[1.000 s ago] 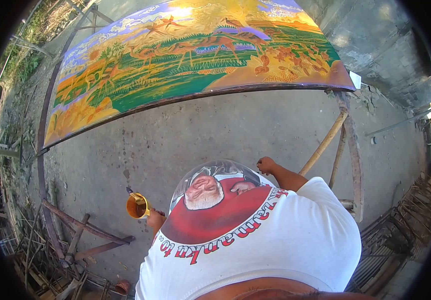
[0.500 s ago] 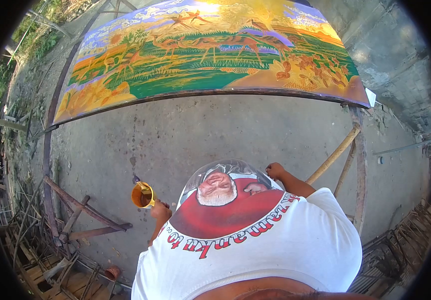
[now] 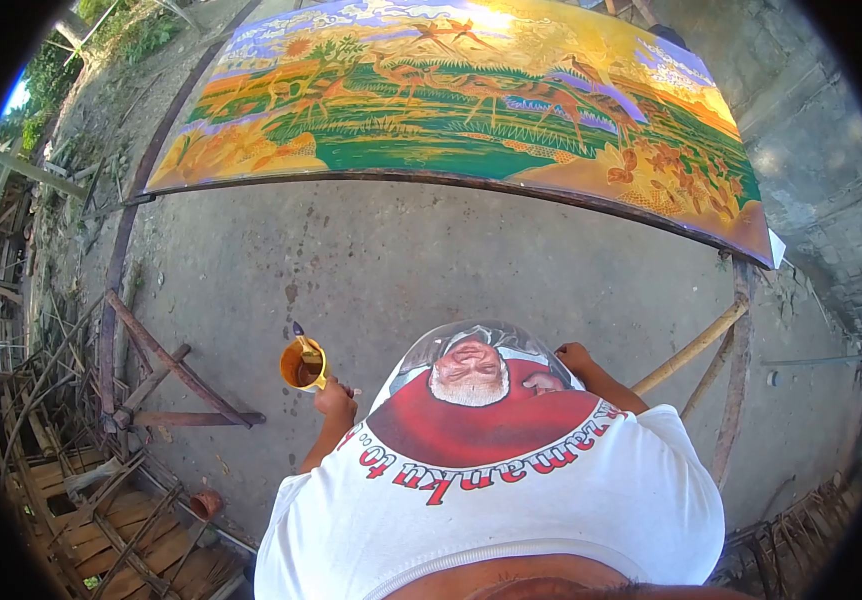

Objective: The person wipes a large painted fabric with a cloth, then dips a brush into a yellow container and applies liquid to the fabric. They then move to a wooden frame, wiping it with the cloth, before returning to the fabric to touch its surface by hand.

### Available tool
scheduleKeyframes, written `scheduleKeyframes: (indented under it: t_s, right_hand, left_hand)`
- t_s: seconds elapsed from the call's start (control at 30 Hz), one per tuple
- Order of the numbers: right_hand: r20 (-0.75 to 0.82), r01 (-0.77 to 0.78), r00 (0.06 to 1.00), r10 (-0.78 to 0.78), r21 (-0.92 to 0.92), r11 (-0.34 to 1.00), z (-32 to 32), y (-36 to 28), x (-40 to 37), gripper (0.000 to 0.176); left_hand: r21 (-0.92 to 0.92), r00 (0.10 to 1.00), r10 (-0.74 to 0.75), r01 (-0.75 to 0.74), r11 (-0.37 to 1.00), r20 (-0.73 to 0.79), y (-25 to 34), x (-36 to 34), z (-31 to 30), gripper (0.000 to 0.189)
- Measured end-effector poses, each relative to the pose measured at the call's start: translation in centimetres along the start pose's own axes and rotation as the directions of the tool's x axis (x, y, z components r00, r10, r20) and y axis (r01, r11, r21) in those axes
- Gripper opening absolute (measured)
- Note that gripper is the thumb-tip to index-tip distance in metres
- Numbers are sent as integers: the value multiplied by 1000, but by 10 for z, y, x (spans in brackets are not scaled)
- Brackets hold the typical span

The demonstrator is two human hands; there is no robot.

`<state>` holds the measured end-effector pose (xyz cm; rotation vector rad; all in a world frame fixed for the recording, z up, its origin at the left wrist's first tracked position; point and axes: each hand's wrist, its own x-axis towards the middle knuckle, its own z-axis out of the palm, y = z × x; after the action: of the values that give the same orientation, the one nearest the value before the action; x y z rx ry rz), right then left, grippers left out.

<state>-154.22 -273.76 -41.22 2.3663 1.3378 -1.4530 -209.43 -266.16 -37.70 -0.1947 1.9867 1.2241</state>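
Observation:
My left hand [image 3: 336, 400] is closed round the handle of a yellow cup [image 3: 319, 384], to the left of my body. Brown liquid shows inside the cup, and a brush [image 3: 303, 341] leans in it with its dark tip sticking up past the rim. On the right, my right hand [image 3: 575, 358] hangs beside my printed white shirt, partly curled; whether it holds anything is too small to tell. Beyond both hands stretches a large painted cloth [image 3: 431, 110] with birds, plants and a sunset sky, on a wooden frame.
Wooden poles brace the frame at the right [image 3: 696, 343] and left [image 3: 176, 358]. Grey ground [image 3: 431, 250] lies between me and the painting. A reddish pot [image 3: 206, 504] and stacked wood are at the lower left; a block wall [image 3: 831, 190] stands at the right.
The painting and poles have shifted to the right in view, and the painting's right side sits lower. The cup and my left hand appear slightly further right, still together.

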Motion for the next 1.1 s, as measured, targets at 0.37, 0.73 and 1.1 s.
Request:
scheduleKeyframes:
  t_s: [0.37,0.73,1.1]
  right_hand:
    - [24,-86,996,83,124,989,4,2,6,32]
    - [17,-104,995,102,126,987,12,5,5,32]
    - [12,-78,997,77,111,991,9,4,4,32]
  left_hand:
    - [190,995,84,-92,978,53,5,-15,-4,15]
    - [104,993,81,-90,991,84,-15,25,-5,14]
    - [84,999,37,-38,996,14,-18,37,0,17]
